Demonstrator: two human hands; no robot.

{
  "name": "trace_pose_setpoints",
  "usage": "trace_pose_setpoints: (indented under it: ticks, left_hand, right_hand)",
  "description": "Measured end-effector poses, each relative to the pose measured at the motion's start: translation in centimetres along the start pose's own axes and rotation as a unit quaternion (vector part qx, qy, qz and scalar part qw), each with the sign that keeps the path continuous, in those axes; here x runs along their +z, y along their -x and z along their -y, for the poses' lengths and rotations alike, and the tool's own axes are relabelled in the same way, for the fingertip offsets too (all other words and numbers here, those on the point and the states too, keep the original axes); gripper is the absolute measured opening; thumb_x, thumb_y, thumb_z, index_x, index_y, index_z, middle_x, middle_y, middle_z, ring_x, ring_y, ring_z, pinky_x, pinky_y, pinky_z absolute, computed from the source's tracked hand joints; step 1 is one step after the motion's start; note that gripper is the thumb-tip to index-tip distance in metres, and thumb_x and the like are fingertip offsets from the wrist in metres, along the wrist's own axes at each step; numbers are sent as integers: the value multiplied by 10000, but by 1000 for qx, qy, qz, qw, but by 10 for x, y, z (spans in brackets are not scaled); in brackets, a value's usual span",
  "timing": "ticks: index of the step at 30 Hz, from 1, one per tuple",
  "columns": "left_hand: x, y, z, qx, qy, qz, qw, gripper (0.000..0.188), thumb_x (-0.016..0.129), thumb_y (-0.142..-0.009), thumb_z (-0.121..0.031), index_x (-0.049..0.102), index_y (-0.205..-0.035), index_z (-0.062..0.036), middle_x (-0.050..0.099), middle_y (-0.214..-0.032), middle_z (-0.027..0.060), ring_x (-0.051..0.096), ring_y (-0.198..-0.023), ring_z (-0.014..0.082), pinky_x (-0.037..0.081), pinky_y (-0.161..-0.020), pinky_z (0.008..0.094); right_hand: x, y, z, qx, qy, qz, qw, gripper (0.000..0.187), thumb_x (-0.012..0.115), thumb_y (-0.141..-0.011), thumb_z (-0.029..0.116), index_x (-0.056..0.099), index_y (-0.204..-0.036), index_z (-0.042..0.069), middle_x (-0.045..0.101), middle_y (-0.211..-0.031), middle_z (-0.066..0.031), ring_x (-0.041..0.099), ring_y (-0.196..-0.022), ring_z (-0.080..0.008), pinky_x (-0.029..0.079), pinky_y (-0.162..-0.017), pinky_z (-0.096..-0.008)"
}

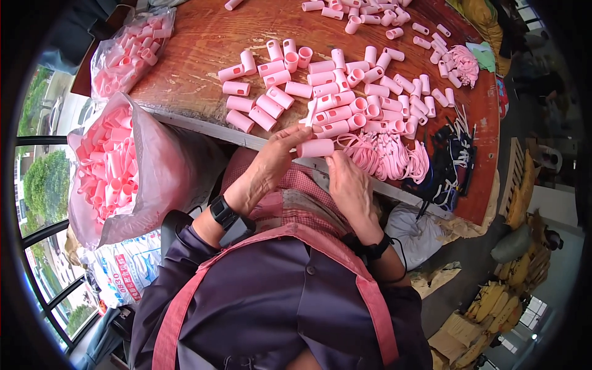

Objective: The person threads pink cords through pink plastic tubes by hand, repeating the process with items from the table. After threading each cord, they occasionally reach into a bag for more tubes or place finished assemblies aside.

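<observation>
A pink plastic tube [315, 148] lies sideways between my two hands, just off the table's near edge. My left hand [275, 155] is closed at its left end, with the fingers bent around it. From the left fingertips a thin, pale strip [313, 113] sticks up; its kind is hard to make out. The fingers of my right hand [350, 186] are pinched together against the tube's right end. Any small part between them is hidden. Just beyond my hands, many similar pink tubes [333, 115] lie in a loose pile, some showing an oval slot. Bundled pink cords [394, 157] rest right of them.
The worn brown wooden table [185, 61] spans the front. On the left, a large open bag [163, 179] is full of pink pieces, and a clear bag [132, 52] sits beyond it. Dark and white cords [453, 154] lie at the table's right. More cords [464, 65] lie farther back.
</observation>
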State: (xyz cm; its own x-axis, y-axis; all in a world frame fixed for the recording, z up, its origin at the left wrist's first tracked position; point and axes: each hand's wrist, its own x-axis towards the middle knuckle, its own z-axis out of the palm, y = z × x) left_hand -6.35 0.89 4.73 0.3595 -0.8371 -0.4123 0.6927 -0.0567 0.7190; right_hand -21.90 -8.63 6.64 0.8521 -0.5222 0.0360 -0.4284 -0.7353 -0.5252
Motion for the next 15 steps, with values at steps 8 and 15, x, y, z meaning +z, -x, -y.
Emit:
trace_pose_setpoints:
  ticks: [8,15]
  left_hand:
    - [-4,6,-25,51,28,-39,998,237,532,-968,-284,656,-1064,-107,638,-971,-8,567,-850,87,435,-812,255]
    - [9,4,-17,30,-4,-20,999,271,502,-982,-318,632,-1058,-92,654,-955,16,583,-814,103,453,-784,257]
  right_hand:
    - [3,12,2,1,-36,51,998,182,453,-974,200,536,-971,38,615,-837,-194,601,-740,-396,455,-633,-475]
    - [0,-6,7,-6,-10,-27,1000,191,451,-975,197,526,-964,22,616,-830,-191,601,-754,-399,455,-635,-473]
